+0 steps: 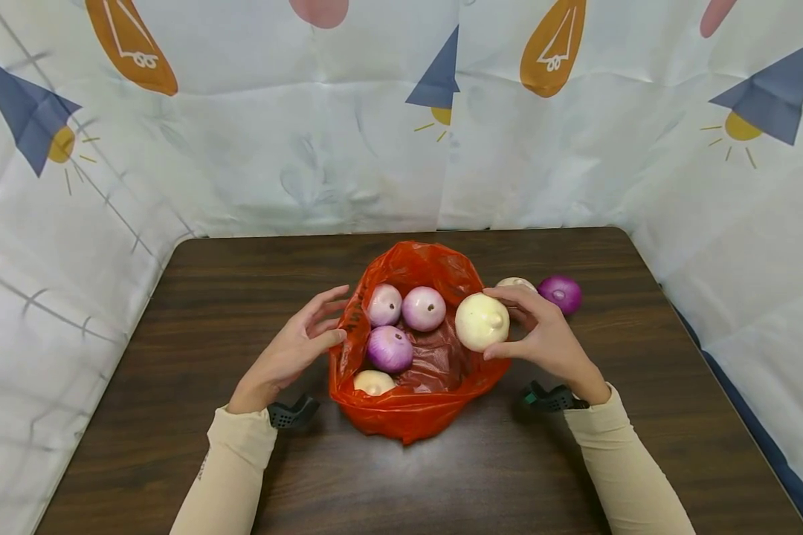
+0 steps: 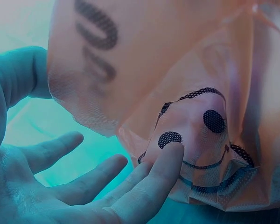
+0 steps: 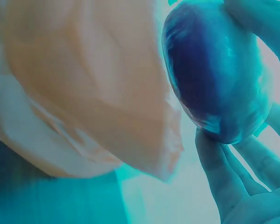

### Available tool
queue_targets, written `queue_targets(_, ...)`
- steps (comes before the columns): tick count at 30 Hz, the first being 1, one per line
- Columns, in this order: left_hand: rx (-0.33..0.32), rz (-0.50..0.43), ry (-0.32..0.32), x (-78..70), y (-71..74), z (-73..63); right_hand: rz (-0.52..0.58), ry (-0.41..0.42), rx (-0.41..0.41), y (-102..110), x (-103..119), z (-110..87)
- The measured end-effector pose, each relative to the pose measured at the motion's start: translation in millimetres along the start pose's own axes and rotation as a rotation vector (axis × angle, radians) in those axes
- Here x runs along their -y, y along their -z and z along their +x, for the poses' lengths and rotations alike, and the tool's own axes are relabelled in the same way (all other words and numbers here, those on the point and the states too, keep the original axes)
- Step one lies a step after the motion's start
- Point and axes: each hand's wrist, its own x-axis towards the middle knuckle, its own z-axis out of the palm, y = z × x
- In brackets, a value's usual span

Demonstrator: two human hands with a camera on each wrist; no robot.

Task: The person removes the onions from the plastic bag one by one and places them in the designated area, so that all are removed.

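My right hand (image 1: pixel 542 334) grips a peeled white onion (image 1: pixel 482 322) between thumb and fingers, over the right rim of a red plastic bag (image 1: pixel 401 416). In the right wrist view the same onion (image 3: pixel 214 70) looks dark and blue-tinted, beside the bag's outer side. At the bag's left side, my left hand (image 1: pixel 301 342) has its fingers loosely extended. One fingertip reaches the printed face on the plastic in the left wrist view, and the thumb's tip is hidden behind the bag. Inside the open bag lie purple onions (image 1: pixel 389 349) and a white onion (image 1: pixel 375 383) near the front.
Beyond my right hand, a purple onion (image 1: pixel 560 294) sits on the dark wooden table (image 1: pixel 241 290). A pale onion (image 1: pixel 517 282) beside it is partly hidden by the hand. White patterned sheets (image 1: pixel 241 148) hang around the table's back and sides.
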Motion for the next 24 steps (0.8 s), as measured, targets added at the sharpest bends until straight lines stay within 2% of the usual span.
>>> queue_targets(13,0.007,0.022,-0.013,-2.3,1.0,-0.8,-0.053,-0.021,-0.146,35.8,1.7,-6.5)
queue_targets(24,-0.025,0.049,-0.034,-1.0,3.4,-2.6,0.018,-0.048,-0.276,62.4,3.4,-13.9)
